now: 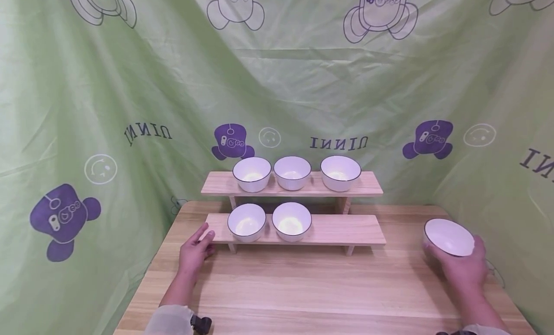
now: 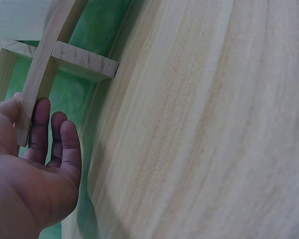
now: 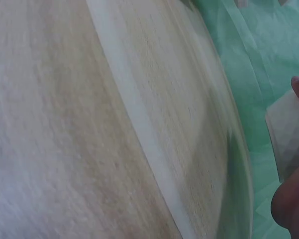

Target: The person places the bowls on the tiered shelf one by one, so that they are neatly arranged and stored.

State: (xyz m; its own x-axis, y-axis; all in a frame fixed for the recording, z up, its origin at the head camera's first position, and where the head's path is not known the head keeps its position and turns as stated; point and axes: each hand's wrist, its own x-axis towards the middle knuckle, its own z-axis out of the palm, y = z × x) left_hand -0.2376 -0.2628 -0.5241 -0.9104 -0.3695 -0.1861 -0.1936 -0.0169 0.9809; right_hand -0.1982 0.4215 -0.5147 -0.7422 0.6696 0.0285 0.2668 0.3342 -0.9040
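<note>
My right hand (image 1: 467, 272) holds a white bowl (image 1: 450, 236) with a dark rim over the right side of the table, tilted toward the left. Only part of that bowl (image 3: 291, 129) shows at the edge of the right wrist view. On the left, my left hand (image 1: 195, 253) pinches the end of the lower board (image 1: 346, 229) of a two-tier wooden shelf. Thumb and fingers lie on opposite faces of that board (image 2: 40, 74) in the left wrist view. Two white bowls (image 1: 246, 223) stand on the lower board's left half.
Three more white bowls (image 1: 293, 173) stand on the upper board (image 1: 372, 183), with a wider gap before the rightmost one. The shelf rests on a light wooden table (image 1: 303, 287). A green printed curtain (image 1: 277, 85) hangs behind and at both sides.
</note>
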